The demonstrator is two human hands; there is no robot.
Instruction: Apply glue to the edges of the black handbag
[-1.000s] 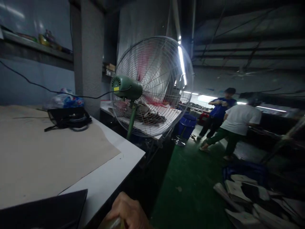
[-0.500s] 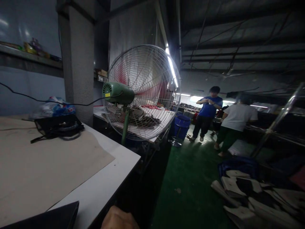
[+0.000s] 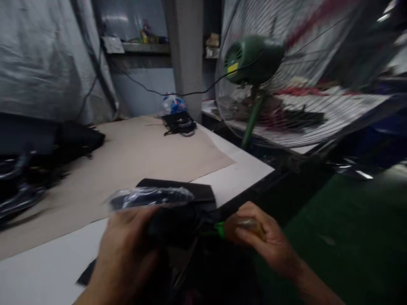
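Black bag (image 3: pixel 182 222) at tabletop (image 3: pixel 249 171) near edge, my left hand (image 3: pixel 124 250) half-curled against it, can't tell grip, nearer than my right hand (image 3: pixel 267 241), closed round bottle (image 3: pixel 230 227), long axis crosswise, green tip (image 3: pixel 219 229) bagward.

Can't see fingertips on the left hand (image 3: pixel 124 245), lost against blurred black material (image 3: pixel 173 224); nor the tip of the amber tool (image 3: pixel 232 228), left of the right hand (image 3: pixel 269 241); nor all the fan (image 3: pixel 254 59) above, cut off.
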